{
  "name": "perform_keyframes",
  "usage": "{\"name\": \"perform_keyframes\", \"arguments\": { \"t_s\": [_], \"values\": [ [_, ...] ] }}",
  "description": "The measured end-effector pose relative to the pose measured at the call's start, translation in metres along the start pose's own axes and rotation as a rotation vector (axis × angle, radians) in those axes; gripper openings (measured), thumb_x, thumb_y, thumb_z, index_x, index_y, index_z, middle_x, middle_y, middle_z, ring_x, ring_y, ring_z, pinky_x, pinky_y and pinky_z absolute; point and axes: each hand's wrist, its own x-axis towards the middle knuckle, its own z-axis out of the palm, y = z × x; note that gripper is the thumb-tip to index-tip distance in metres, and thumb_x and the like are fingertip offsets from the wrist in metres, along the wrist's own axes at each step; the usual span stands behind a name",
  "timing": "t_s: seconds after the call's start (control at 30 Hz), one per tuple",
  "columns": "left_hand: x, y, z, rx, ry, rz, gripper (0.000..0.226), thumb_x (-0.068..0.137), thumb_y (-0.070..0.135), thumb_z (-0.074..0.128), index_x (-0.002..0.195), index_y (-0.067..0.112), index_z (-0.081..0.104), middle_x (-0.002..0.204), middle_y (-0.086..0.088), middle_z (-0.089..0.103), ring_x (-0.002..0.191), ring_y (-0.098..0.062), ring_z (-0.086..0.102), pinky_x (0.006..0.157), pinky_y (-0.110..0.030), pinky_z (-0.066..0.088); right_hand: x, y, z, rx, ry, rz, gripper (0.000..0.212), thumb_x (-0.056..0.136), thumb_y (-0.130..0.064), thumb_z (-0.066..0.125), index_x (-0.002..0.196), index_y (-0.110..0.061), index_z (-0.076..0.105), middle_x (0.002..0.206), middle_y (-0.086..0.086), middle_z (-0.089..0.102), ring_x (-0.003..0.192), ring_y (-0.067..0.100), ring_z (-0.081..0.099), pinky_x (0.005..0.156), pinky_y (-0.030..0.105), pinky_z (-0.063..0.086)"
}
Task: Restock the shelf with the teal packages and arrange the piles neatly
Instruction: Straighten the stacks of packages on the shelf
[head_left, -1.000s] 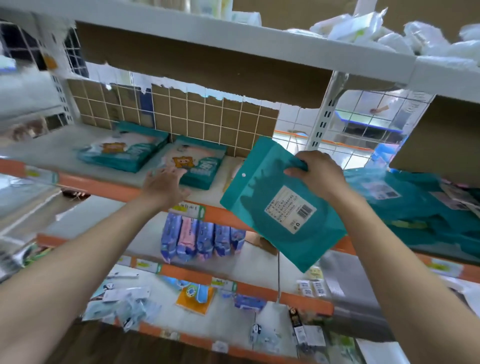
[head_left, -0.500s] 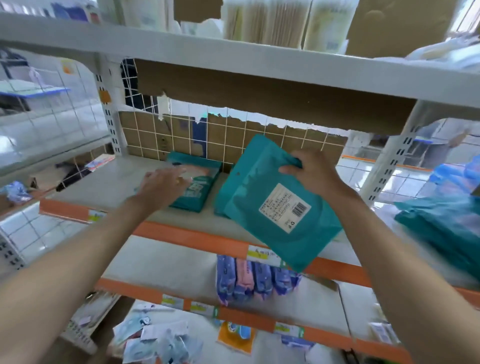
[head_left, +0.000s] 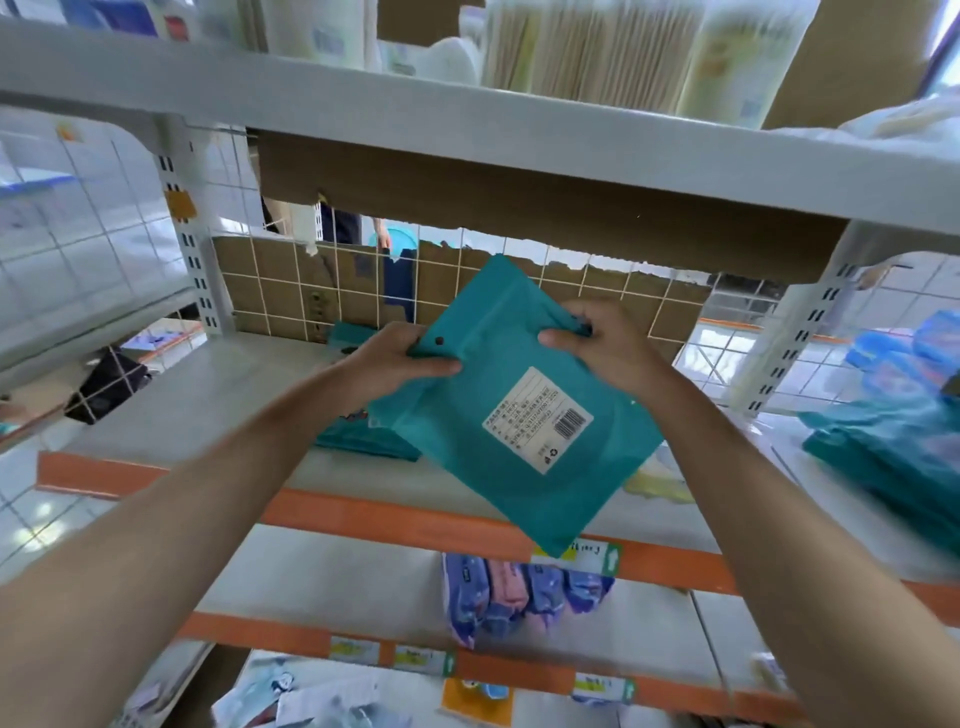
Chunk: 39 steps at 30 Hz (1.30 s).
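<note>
A flat teal package (head_left: 498, 374) with a white barcode label hangs tilted above the grey shelf (head_left: 218, 395), label side toward me. My left hand (head_left: 395, 358) grips its upper left corner by the hang hole. My right hand (head_left: 602, 348) grips its upper right edge. Under it, mostly hidden, a pile of teal packages (head_left: 358, 439) lies on the shelf. A blurred heap of more teal packages (head_left: 893, 462) lies on the shelf at the far right.
A white upright (head_left: 187, 234) and a wire grid backed with cardboard (head_left: 291, 291) close the shelf's back. The shelf above (head_left: 467, 119) carries pale packs. Purple and pink packets (head_left: 519, 597) stand on the lower shelf, behind the orange rail (head_left: 363, 514).
My left hand left the pile on the shelf and took hold of the package's upper left corner. The package now sits over the pile, held by both hands.
</note>
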Motion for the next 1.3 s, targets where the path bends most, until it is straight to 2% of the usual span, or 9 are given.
{"name": "perform_keyframes", "arguments": {
  "t_s": [0.13, 0.3, 0.5, 0.73, 0.83, 1.03, 1.17, 1.23, 1.3],
  "values": [
    [0.013, 0.009, 0.004, 0.007, 0.002, 0.027, 0.012, 0.083, 0.015, 0.067, 0.095, 0.015, 0.068, 0.091, 0.003, 0.071, 0.077, -0.009, 0.069, 0.072, -0.022, 0.055, 0.008, 0.015, -0.001, 0.019, 0.025, 0.075, 0.019, 0.087, -0.014, 0.065, 0.1, -0.002, 0.059, 0.103, 0.019, 0.066, 0.09, 0.033, 0.065, 0.076, 0.045, 0.051],
    [0.027, 0.02, 0.01, -0.064, 0.203, 0.0, 0.017, 0.08, 0.009, 0.07, 0.097, 0.009, 0.067, 0.093, -0.007, 0.07, 0.081, -0.018, 0.067, 0.075, -0.03, 0.055, -0.003, 0.024, 0.014, -0.111, 0.175, -0.016, 0.062, 0.082, -0.031, 0.07, 0.136, -0.016, 0.043, 0.137, 0.003, 0.046, 0.122, 0.015, 0.044, 0.1, 0.028, 0.038],
    [0.039, 0.023, 0.015, -0.09, 0.349, -0.036, 0.021, 0.08, 0.006, 0.069, 0.1, 0.006, 0.064, 0.094, -0.013, 0.068, 0.084, -0.025, 0.065, 0.079, -0.038, 0.053, -0.033, 0.046, 0.069, -0.231, -0.05, -0.194, 0.11, 0.056, -0.077, 0.055, 0.146, -0.018, 0.03, 0.15, 0.001, 0.032, 0.137, 0.018, 0.031, 0.111, 0.042, 0.028],
    [0.043, 0.033, 0.022, -0.146, 0.355, -0.023, 0.022, 0.078, 0.005, 0.07, 0.098, 0.012, 0.062, 0.091, -0.004, 0.066, 0.083, -0.02, 0.065, 0.075, -0.033, 0.052, -0.038, 0.047, 0.101, 0.017, 0.325, -0.113, 0.059, 0.075, -0.038, 0.069, 0.129, -0.02, 0.053, 0.126, -0.009, 0.056, 0.109, 0.004, 0.053, 0.088, 0.028, 0.047],
    [0.045, 0.036, 0.025, -0.256, 0.34, -0.06, 0.023, 0.081, 0.002, 0.067, 0.099, 0.013, 0.058, 0.095, -0.003, 0.065, 0.087, -0.019, 0.064, 0.075, -0.032, 0.053, -0.041, 0.047, 0.104, 0.045, 0.484, -0.115, 0.036, 0.081, -0.034, 0.063, 0.113, -0.018, 0.064, 0.104, -0.01, 0.066, 0.091, 0.007, 0.061, 0.076, 0.039, 0.054],
    [0.044, 0.046, 0.032, -0.487, 0.269, -0.103, 0.018, 0.089, 0.0, 0.056, 0.107, 0.002, 0.052, 0.094, -0.011, 0.064, 0.072, -0.015, 0.068, 0.057, -0.022, 0.057, -0.037, 0.056, 0.099, 0.132, 0.611, -0.129, 0.034, 0.085, -0.039, 0.048, 0.095, -0.011, 0.064, 0.081, -0.004, 0.065, 0.071, 0.015, 0.063, 0.058, 0.046, 0.051],
    [0.042, 0.051, 0.032, -0.513, 0.186, -0.126, 0.018, 0.095, 0.025, 0.052, 0.103, 0.009, 0.057, 0.093, -0.006, 0.068, 0.078, -0.014, 0.069, 0.06, -0.028, 0.058, -0.029, 0.062, 0.086, 0.231, 0.652, -0.121, 0.026, 0.087, -0.038, 0.047, 0.08, -0.015, 0.058, 0.066, 0.001, 0.058, 0.057, 0.013, 0.056, 0.045, 0.042, 0.047],
    [0.043, 0.048, 0.029, -0.518, 0.226, -0.145, 0.022, 0.095, 0.033, 0.049, 0.097, 0.014, 0.059, 0.092, -0.002, 0.067, 0.082, -0.014, 0.066, 0.059, -0.027, 0.055, -0.025, 0.063, 0.077, 0.437, 0.617, -0.043, 0.024, 0.084, -0.038, 0.052, 0.071, -0.017, 0.052, 0.062, 0.013, 0.052, 0.054, 0.027, 0.049, 0.047, 0.04, 0.041],
    [0.046, 0.039, 0.027, -0.451, 0.393, -0.122, 0.013, 0.093, 0.028, 0.054, 0.093, 0.016, 0.059, 0.092, -0.001, 0.065, 0.083, -0.014, 0.064, 0.061, -0.025, 0.05, -0.021, 0.065, 0.067, 0.626, 0.586, 0.052, 0.018, 0.084, -0.026, 0.059, 0.07, -0.016, 0.054, 0.061, 0.01, 0.055, 0.057, 0.022, 0.049, 0.054, 0.033, 0.04]
  ]
}}
